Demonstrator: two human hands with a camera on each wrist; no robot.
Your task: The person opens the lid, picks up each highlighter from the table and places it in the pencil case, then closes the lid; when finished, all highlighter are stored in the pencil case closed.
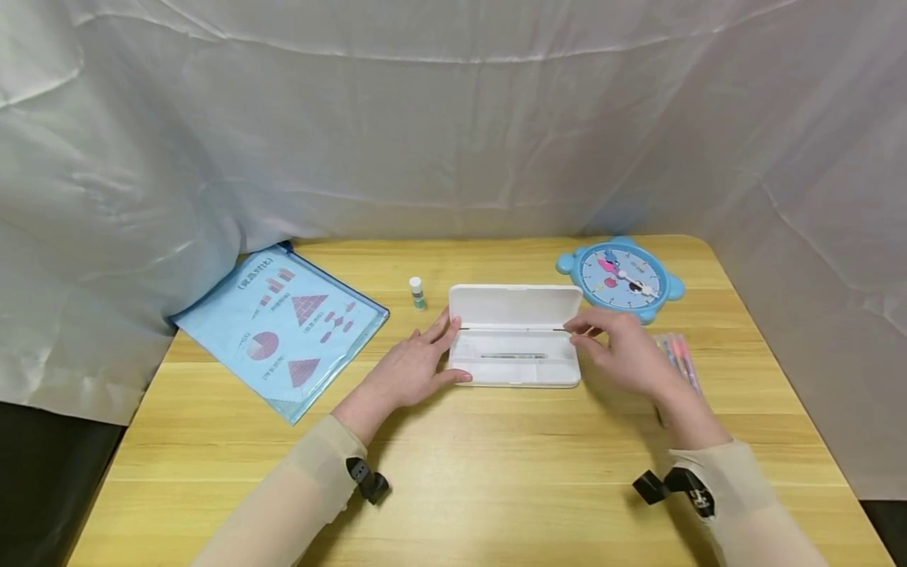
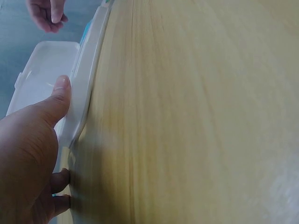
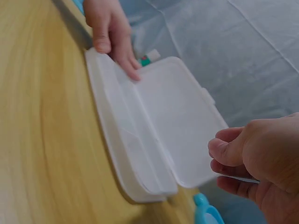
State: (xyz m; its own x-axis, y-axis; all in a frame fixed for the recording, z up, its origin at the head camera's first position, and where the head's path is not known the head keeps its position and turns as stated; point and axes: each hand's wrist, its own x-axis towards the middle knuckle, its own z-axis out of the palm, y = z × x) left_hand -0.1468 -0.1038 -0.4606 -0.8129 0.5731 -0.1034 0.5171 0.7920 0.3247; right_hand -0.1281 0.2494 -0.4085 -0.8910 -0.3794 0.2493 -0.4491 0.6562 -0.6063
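Note:
A white plastic pencil case point(image 1: 517, 383) stands on the table with its lid point(image 1: 516, 305) raised. Inside lies a thin patterned pen point(image 1: 513, 356), beside low dividers. My left hand point(image 1: 414, 366) holds the left end, thumb on the front rim and fingers along the side toward the hinge; the left wrist view shows that thumb against the case wall. By the right end of the lid hovers my right hand point(image 1: 623, 346), its fingers loosely bent. In the right wrist view nothing clearly sits in this right hand point(image 3: 261, 163), though a thin pale sliver shows between two fingers.
At the left lies a blue zip folder point(image 1: 283, 331) with printed charts. A small glue stick point(image 1: 416, 293) stands behind the case. A blue toy clock point(image 1: 623, 276) lies back right, and a pack of colored markers point(image 1: 680, 358) is partly under my right forearm. Grey curtain point(image 1: 453, 142) hangs behind.

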